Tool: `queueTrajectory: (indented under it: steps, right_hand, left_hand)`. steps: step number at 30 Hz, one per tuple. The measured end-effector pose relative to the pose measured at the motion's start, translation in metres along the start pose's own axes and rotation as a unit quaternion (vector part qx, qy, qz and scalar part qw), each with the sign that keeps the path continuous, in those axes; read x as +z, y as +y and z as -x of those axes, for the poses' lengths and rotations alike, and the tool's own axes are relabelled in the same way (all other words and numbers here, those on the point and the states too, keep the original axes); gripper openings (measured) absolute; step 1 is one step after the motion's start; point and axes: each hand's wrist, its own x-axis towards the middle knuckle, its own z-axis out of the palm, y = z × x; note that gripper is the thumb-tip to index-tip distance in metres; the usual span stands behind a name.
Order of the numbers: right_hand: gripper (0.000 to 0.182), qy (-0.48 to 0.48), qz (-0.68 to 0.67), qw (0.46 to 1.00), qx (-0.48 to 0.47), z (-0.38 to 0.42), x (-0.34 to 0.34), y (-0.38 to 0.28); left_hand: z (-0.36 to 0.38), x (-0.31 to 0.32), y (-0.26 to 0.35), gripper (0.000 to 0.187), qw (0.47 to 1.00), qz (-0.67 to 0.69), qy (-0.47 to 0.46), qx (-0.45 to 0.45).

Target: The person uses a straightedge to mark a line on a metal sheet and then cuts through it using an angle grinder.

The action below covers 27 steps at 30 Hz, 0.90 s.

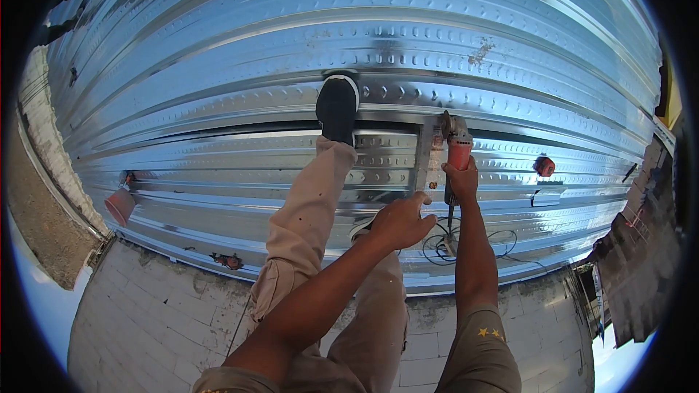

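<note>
My right hand (461,176) is wrapped round the red and dark body of an angle grinder (459,151). The grinder's metal head and disc point away from me, close to a raised rib of the corrugated metal sheet (408,44). From its back end a black cord (450,222) runs down into loose loops on the sheet. My left hand (405,223) is held out to the left of the cord, thumb and forefinger apart, with nothing visible in it. A narrow light strip (431,164) lies beside the grinder, with a small orange-brown thing on it.
A red round-edged thing (544,166), perhaps a tape measure, rests right of the grinder near a small bent metal piece (547,194). Leftward are a pink bucket (120,206) and a reddish tool (228,260). My black shoe (338,108) stands on the sheet. A block wall (167,313) borders the near edge.
</note>
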Motion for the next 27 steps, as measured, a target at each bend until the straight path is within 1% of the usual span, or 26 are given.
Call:
queueTrajectory:
  steps: [4, 6, 8, 14, 17, 18, 21, 23, 27]
  right_hand:
    - [0.053, -0.003, 0.006, 1.0, -0.007, -0.001, 0.001, 0.007]
    - [0.053, -0.004, 0.007, 1.0, -0.013, -0.003, 0.001, 0.005]
    - [0.058, -0.019, 0.005, 1.0, 0.014, 0.0, -0.001, 0.001]
    - [0.059, -0.028, 0.006, 0.999, 0.045, 0.005, 0.0, -0.001]
    - [0.06, -0.028, 0.007, 0.999, 0.038, 0.006, -0.006, -0.003]
    - [0.06, -0.026, 0.009, 0.999, 0.039, 0.007, -0.009, -0.01]
    - [0.059, -0.032, -0.001, 0.999, 0.036, 0.007, -0.023, -0.03]
    - [0.057, -0.055, 0.007, 0.997, 0.059, -0.001, -0.028, -0.041]
    - [0.055, -0.052, 0.02, 0.998, 0.039, -0.013, -0.025, -0.046]
  left_hand:
    - [-0.002, 0.003, -0.002, 0.057, 1.0, -0.011, 0.011, 0.008]
    - [-0.003, 0.002, -0.001, 0.057, 1.0, -0.018, -0.016, 0.009]
    - [-0.003, 0.003, -0.001, 0.057, 0.999, -0.028, -0.02, 0.007]
    - [-0.004, 0.007, -0.002, 0.055, 0.999, -0.03, -0.029, 0.013]
    - [-0.007, 0.003, 0.004, 0.055, 0.999, -0.029, -0.037, 0.01]
    - [-0.006, 0.003, 0.005, 0.055, 0.999, -0.029, -0.042, 0.001]
    - [-0.007, 0.001, 0.008, 0.054, 0.999, -0.011, -0.042, 0.01]
    - [-0.008, 0.001, 0.008, 0.054, 0.999, -0.008, -0.044, 0.011]
    - [-0.009, -0.004, 0.015, 0.053, 0.999, 0.003, -0.047, 0.013]
